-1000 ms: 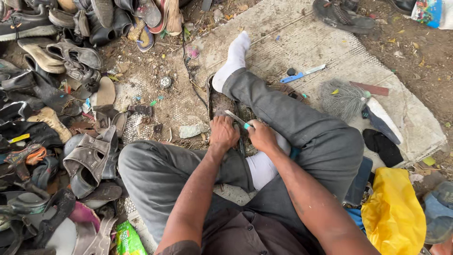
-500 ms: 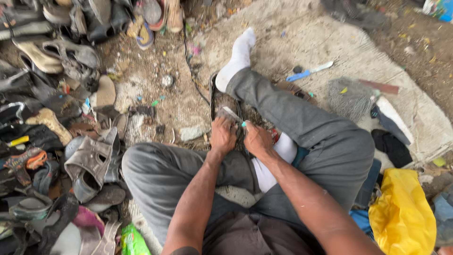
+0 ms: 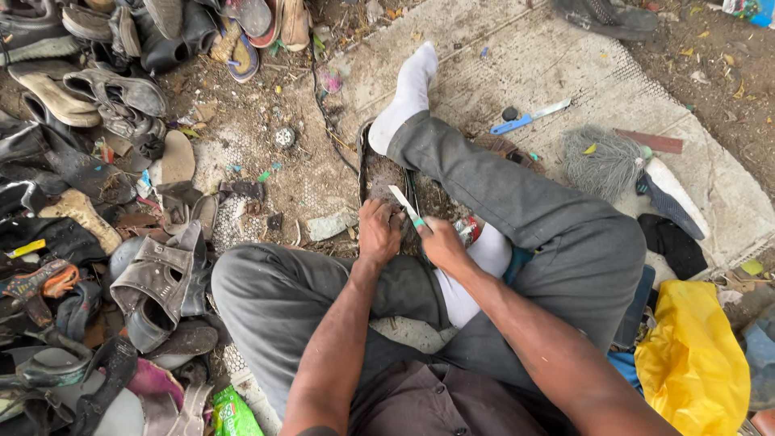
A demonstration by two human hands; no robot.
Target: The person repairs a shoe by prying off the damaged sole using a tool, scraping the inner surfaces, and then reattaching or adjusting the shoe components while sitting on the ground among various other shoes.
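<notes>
I sit on the ground with grey trousers and white socks. My right hand (image 3: 442, 245) grips a small knife (image 3: 404, 204) with a pale blade and a green band at the handle, blade pointing up and left. My left hand (image 3: 378, 232) presses down on a dark shoe sole (image 3: 379, 173) that lies between my legs, right beside the blade. The sole's lower part is hidden under both hands.
A heap of worn shoes and sandals (image 3: 89, 202) fills the left side. A blue-handled knife (image 3: 529, 118) and a grey wire-like bundle (image 3: 601, 161) lie on the concrete slab (image 3: 565, 64) at upper right. A yellow bag (image 3: 690, 363) sits at lower right.
The view has shifted slightly. Both hands stay on the sole, and the knife blade has tilted a little more upright to the left.
</notes>
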